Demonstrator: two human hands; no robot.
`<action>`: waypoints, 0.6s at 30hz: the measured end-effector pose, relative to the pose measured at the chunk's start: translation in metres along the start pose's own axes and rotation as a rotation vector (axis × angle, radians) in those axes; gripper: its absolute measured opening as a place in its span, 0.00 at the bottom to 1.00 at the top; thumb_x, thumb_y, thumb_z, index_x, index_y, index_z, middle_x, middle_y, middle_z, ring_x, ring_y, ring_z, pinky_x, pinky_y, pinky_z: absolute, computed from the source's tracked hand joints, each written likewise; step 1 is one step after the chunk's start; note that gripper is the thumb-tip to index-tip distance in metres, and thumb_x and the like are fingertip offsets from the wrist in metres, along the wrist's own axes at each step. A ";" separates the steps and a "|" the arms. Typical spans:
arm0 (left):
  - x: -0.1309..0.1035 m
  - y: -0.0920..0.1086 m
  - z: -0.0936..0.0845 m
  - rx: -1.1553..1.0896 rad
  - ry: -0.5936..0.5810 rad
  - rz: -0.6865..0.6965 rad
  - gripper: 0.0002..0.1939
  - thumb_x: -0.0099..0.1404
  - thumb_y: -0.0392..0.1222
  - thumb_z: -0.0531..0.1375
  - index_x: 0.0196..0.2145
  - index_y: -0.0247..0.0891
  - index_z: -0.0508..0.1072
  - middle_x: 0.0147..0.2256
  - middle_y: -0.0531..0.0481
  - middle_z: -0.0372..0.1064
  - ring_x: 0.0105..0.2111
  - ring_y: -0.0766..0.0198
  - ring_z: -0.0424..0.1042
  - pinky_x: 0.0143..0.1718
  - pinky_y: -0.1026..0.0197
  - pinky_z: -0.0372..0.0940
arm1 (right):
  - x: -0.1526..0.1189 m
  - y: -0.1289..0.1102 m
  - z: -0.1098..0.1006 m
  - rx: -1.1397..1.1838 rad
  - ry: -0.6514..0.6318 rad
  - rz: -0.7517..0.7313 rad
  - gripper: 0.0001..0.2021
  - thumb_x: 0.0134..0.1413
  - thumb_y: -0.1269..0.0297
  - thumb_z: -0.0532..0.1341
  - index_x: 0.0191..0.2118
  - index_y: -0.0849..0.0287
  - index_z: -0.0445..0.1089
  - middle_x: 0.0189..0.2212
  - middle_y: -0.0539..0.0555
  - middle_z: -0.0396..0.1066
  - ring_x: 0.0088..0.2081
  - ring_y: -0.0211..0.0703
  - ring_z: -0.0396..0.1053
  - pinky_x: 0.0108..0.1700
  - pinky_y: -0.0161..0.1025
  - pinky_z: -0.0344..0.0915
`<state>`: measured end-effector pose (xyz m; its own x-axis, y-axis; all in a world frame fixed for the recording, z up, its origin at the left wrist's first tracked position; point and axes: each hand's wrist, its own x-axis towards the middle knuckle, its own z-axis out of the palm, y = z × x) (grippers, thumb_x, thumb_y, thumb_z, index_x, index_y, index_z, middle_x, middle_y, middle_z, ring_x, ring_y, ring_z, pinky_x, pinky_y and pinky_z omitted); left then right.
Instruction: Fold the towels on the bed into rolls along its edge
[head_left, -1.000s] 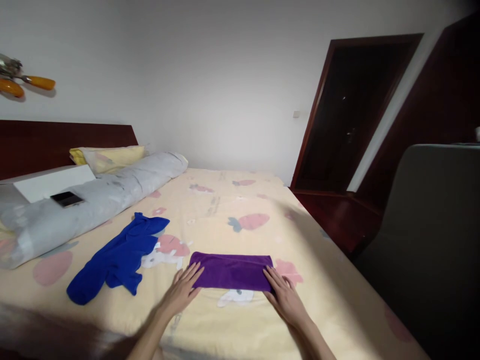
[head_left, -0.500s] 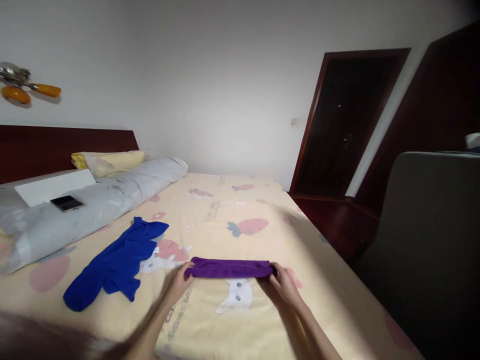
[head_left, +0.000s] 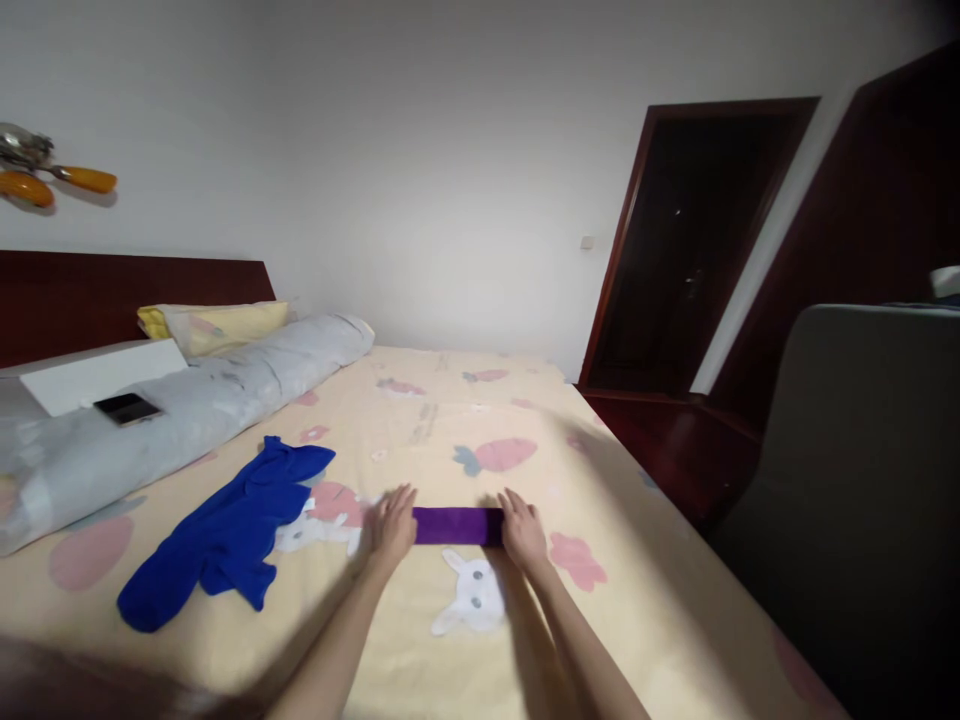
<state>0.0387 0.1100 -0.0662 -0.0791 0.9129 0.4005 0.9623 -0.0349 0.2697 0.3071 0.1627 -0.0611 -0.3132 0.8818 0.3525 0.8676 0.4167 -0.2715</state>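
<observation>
A folded purple cloth (head_left: 457, 526) lies as a narrow flat strip on the bed, its two ends hidden under my hands. On its left end rests my left hand (head_left: 394, 528), open, fingers stretched forward. My right hand (head_left: 523, 532) lies open over the right end in the same way, fingers pointing away from me. To the left, a crumpled blue garment (head_left: 217, 540) is spread loosely on the patterned bed sheet (head_left: 420, 640), apart from both hands.
A grey rolled quilt (head_left: 225, 395) runs along the left, with a phone (head_left: 127, 408) and a white flat box (head_left: 101, 375) on it. Behind are a yellow pillow (head_left: 232, 328) and a dark headboard (head_left: 135, 300). A dark chair back (head_left: 862, 480) stands beyond the bed's right edge.
Both hands have moved inward and let go of their pinch on the purple cloth's ends, now lying flat over it. The strip shows shorter and flatter; the blue garment stays put.
</observation>
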 end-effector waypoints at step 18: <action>-0.030 -0.055 -0.032 0.167 -0.294 0.199 0.32 0.69 0.50 0.51 0.69 0.45 0.50 0.68 0.47 0.46 0.68 0.58 0.45 0.65 0.49 0.47 | -0.031 0.075 0.003 -0.089 -0.131 -0.211 0.28 0.65 0.58 0.47 0.68 0.58 0.52 0.67 0.60 0.50 0.67 0.51 0.51 0.60 0.53 0.57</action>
<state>-0.0201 0.0713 -0.0652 0.1682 0.9734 0.1558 0.9823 -0.1787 0.0560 0.3806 0.1676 -0.0946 -0.5332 0.8009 0.2724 0.8063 0.5786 -0.1228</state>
